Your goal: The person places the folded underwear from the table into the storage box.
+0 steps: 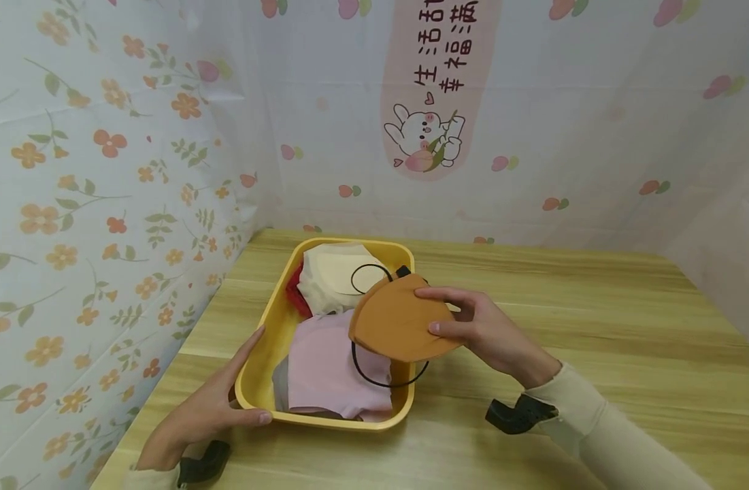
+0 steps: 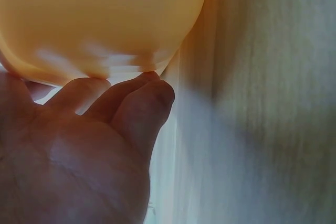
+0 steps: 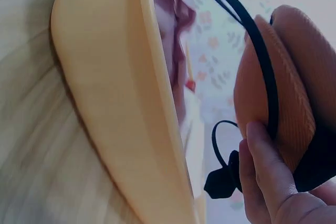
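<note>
My right hand (image 1: 481, 330) pinches an orange folded cloth piece (image 1: 398, 320) between thumb and fingers, above the right side of a yellow plastic basin (image 1: 325, 423). A black cord loop (image 3: 265, 72) and a black toggle-like part (image 3: 221, 181) hang from the orange piece, whose exact kind I cannot tell. My left hand (image 1: 211, 405) rests against the basin's near left corner, fingers along the outer side and thumb by the front rim. In the left wrist view, its fingertips (image 2: 157, 90) touch the basin's outer wall.
Inside the basin lie a pinkish-lilac cloth (image 1: 334, 367), a cream cloth (image 1: 331, 269), a red cloth (image 1: 296, 294) and a grey cloth (image 1: 280, 384). The wooden table (image 1: 570, 306) extends to the right. Printed curtains (image 1: 325, 122) hang behind and at left.
</note>
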`<state>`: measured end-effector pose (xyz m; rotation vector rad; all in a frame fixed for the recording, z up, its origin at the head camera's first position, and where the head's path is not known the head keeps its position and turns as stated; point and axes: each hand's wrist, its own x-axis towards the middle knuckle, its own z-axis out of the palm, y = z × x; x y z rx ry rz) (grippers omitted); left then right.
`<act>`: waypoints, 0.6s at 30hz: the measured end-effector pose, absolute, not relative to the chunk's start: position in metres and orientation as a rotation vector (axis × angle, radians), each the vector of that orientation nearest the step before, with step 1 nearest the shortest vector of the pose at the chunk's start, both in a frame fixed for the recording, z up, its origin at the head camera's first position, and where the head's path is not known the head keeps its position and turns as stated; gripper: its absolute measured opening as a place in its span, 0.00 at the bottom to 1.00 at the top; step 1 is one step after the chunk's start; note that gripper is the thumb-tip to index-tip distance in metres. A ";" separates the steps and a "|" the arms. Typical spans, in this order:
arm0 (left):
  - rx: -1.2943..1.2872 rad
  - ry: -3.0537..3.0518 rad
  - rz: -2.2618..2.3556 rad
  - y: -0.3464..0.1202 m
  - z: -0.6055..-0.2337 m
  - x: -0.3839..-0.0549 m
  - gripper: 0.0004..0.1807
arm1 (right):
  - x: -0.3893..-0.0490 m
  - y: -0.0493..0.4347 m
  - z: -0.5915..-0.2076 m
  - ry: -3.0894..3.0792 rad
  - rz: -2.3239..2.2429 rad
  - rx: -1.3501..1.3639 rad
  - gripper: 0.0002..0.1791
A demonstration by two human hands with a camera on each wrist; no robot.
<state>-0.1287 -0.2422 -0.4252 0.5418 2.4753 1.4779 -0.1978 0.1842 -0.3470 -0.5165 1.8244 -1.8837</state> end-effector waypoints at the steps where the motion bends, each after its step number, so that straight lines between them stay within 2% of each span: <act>1: 0.544 2.476 1.475 -0.242 -0.425 -0.129 0.64 | -0.198 0.180 -0.347 1.819 -1.878 -0.524 0.34; 18: 0.542 2.521 1.416 -0.242 -0.423 -0.127 0.64 | -0.192 0.115 -0.365 1.933 -1.648 -0.610 0.36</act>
